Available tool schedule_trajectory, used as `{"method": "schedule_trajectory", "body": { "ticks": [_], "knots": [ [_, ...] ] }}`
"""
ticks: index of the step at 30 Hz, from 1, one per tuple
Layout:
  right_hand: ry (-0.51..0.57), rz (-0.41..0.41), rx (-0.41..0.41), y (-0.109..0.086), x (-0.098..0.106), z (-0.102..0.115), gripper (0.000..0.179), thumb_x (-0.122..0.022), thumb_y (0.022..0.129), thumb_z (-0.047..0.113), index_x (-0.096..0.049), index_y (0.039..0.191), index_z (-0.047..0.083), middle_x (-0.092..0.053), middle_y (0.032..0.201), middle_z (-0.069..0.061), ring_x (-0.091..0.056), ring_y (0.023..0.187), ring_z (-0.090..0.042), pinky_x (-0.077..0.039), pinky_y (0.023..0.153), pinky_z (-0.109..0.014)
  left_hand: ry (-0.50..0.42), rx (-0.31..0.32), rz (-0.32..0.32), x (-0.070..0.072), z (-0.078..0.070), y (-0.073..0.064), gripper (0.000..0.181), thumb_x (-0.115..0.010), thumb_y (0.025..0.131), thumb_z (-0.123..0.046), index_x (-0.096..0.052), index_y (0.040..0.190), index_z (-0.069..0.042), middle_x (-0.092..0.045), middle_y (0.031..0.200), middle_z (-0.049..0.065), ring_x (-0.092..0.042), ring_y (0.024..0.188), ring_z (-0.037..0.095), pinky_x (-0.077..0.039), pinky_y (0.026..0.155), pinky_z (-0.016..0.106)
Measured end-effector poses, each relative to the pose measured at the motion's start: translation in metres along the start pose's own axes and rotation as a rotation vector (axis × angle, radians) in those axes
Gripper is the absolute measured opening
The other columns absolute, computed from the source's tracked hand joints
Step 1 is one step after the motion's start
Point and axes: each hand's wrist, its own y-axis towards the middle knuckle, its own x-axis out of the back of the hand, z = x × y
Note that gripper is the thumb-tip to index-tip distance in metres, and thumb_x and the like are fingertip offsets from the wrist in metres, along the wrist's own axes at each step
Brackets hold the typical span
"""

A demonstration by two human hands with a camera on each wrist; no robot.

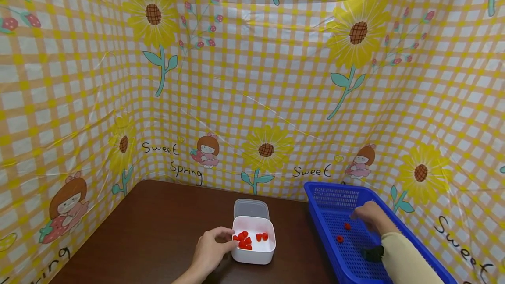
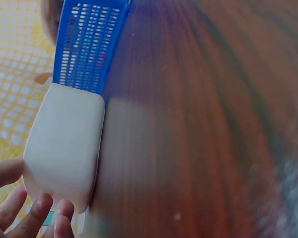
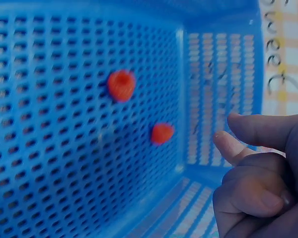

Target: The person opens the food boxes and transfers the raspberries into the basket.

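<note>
My left hand (image 1: 213,247) grips the left side of a small white box (image 1: 254,256), thumb at the rim and fingers around the corner. In the left wrist view the box's (image 2: 64,139) side wall shows beside the fingers. Several raspberries (image 1: 244,242) lie in the box, most of them bunched on its left. At the right, my right hand (image 1: 371,214) hovers over a blue basket (image 1: 323,222). Its thumb and index finger stand slightly apart with nothing between them, the other fingers folded. Two raspberries (image 3: 121,86) lie apart on the basket floor, away from the fingertips in the right wrist view.
Behind the white box lies a translucent lid (image 1: 251,208). Both containers stand on a dark brown wooden table (image 1: 165,218). A checked sunflower cloth (image 1: 236,78) hangs around the table's back and sides. The basket's raised, slotted walls surround the right hand's area.
</note>
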Motion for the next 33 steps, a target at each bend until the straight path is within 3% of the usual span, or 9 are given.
{"method": "schedule_trajectory", "body": {
  "ticks": [1,10,12,15,18,19,23,28,33],
  "knots": [
    [0.002,-0.001,0.015,-0.002,-0.001,0.005,0.047,-0.065,0.089,0.011,-0.033,0.055,0.018,-0.024,0.048,0.011,-0.025,0.042,-0.005,-0.033,0.042,-0.023,0.002,-0.001,0.000,0.000,0.000,0.000,0.026,-0.084,0.079,-0.025,-0.077,0.102,-0.015,-0.069,0.083,-0.006,-0.057,0.069,0.010,-0.043,0.061,0.029],
    [0.098,-0.011,0.129,-0.007,-0.014,0.046,0.047,-0.070,0.089,0.012,-0.036,0.057,0.019,-0.024,0.050,0.010,-0.021,0.043,-0.007,-0.028,0.043,-0.024,-0.001,-0.023,-0.005,0.001,0.001,-0.001,0.026,-0.084,0.079,-0.025,-0.077,0.101,-0.015,-0.069,0.082,-0.006,-0.057,0.069,0.011,-0.042,0.062,0.029],
    [0.118,0.020,0.153,-0.008,-0.014,0.055,0.040,-0.069,0.090,0.014,-0.045,0.058,0.016,-0.024,0.049,0.010,-0.020,0.043,-0.006,-0.027,0.043,-0.025,-0.005,-0.021,-0.003,0.001,0.001,-0.001,0.026,-0.084,0.079,-0.025,-0.077,0.102,-0.014,-0.068,0.082,-0.006,-0.058,0.068,0.012,-0.042,0.061,0.029],
    [0.138,0.069,0.198,-0.013,-0.015,0.069,0.018,-0.068,0.091,0.015,-0.070,0.082,0.000,-0.026,0.047,0.011,-0.020,0.042,-0.006,-0.028,0.043,-0.025,-0.011,-0.017,0.000,0.000,0.002,0.000,0.027,-0.084,0.079,-0.024,-0.077,0.102,-0.014,-0.068,0.082,-0.005,-0.058,0.065,0.012,-0.043,0.060,0.029],
    [0.163,0.099,0.228,-0.019,-0.019,0.081,0.039,-0.067,0.092,0.016,-0.067,0.119,-0.012,-0.027,0.046,0.012,-0.021,0.041,-0.005,-0.028,0.043,-0.024,-0.018,-0.018,0.002,0.000,0.002,0.000,0.027,-0.084,0.079,-0.025,-0.077,0.102,-0.014,-0.068,0.082,-0.005,-0.058,0.065,0.012,-0.044,0.059,0.029],
    [0.169,0.090,0.231,-0.022,-0.022,0.086,0.041,-0.067,0.092,0.016,-0.065,0.122,-0.013,-0.026,0.046,0.011,-0.021,0.042,-0.006,-0.028,0.044,-0.024,-0.018,-0.016,0.003,0.000,0.002,0.000,0.027,-0.084,0.079,-0.025,-0.077,0.102,-0.014,-0.068,0.082,-0.005,-0.058,0.065,0.012,-0.044,0.059,0.029],
    [0.218,0.090,0.229,-0.029,-0.033,0.103,0.039,-0.070,0.092,0.015,-0.066,0.120,-0.011,-0.026,0.046,0.012,-0.020,0.042,-0.005,-0.027,0.043,-0.022,-0.014,-0.015,0.004,0.000,0.001,-0.001,0.027,-0.085,0.079,-0.026,-0.077,0.102,-0.014,-0.069,0.082,-0.005,-0.058,0.067,0.012,-0.043,0.060,0.029],
    [0.270,0.139,0.237,-0.036,-0.046,0.121,0.038,-0.067,0.095,0.014,-0.064,0.124,-0.011,-0.026,0.047,0.011,-0.018,0.043,-0.005,-0.024,0.044,-0.023,-0.012,-0.013,0.004,0.000,0.000,-0.001,0.027,-0.084,0.079,-0.025,-0.077,0.102,-0.014,-0.069,0.083,-0.005,-0.059,0.067,0.012,-0.044,0.060,0.029],
    [0.307,0.184,0.263,-0.039,-0.067,0.135,0.031,-0.068,0.093,0.011,-0.068,0.117,-0.009,-0.026,0.048,0.012,-0.016,0.044,-0.004,-0.022,0.044,-0.021,-0.008,-0.013,-0.001,0.000,0.000,-0.001,0.027,-0.084,0.079,-0.025,-0.077,0.103,-0.014,-0.069,0.083,-0.005,-0.058,0.066,0.012,-0.044,0.059,0.030]
  ]
}}
